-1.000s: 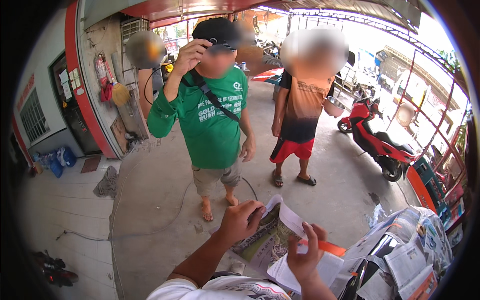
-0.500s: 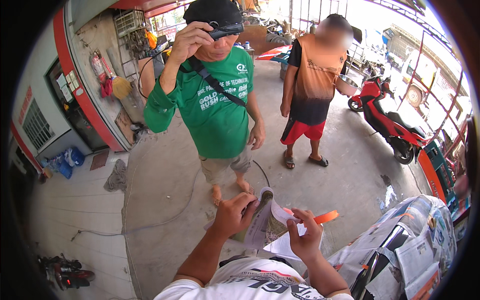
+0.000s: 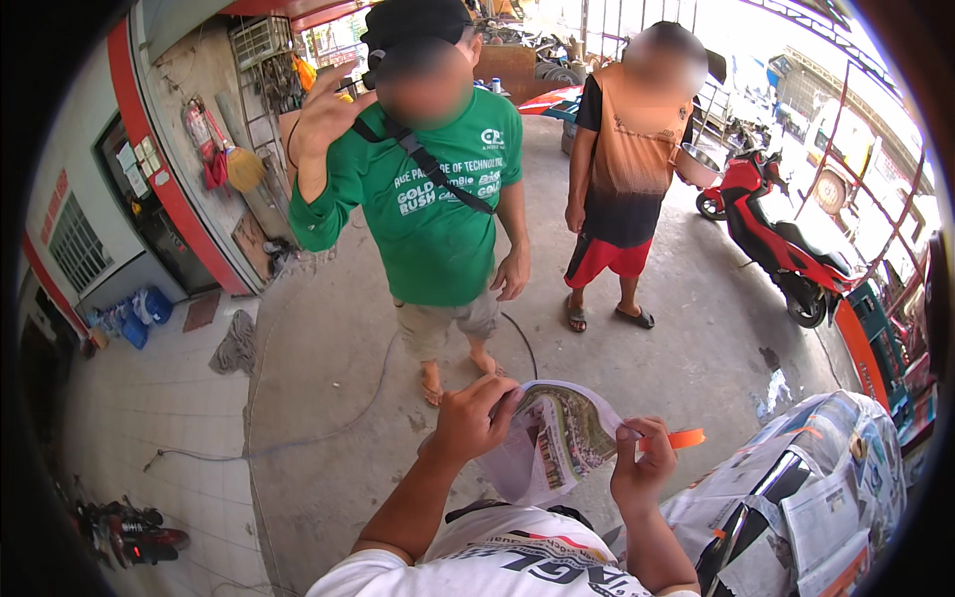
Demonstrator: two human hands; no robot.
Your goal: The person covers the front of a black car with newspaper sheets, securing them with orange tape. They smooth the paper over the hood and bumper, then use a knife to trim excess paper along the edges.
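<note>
A newspaper sheet (image 3: 545,453) hangs bowed between my two hands, in front of my white shirt. My left hand (image 3: 477,423) pinches its left edge between thumb and fingers. At its upper right corner, my right hand (image 3: 643,463) is closed on the paper. A band of orange tape (image 3: 684,439) sticks out to the right from behind the fingers of that hand; whether it is a roll or a loose strip I cannot tell.
Wrapped in newspaper and orange tape, a large object (image 3: 826,507) stands close on my right. Ahead are a person in a green shirt (image 3: 428,209) and another holding a metal bowl (image 3: 696,165). A red scooter (image 3: 776,234) is parked beyond. A cable (image 3: 328,436) crosses the concrete.
My right hand has moved right with the orange tape, and the newspaper has opened out wider. The person in green has lowered the dark device from the face and turned the head.
</note>
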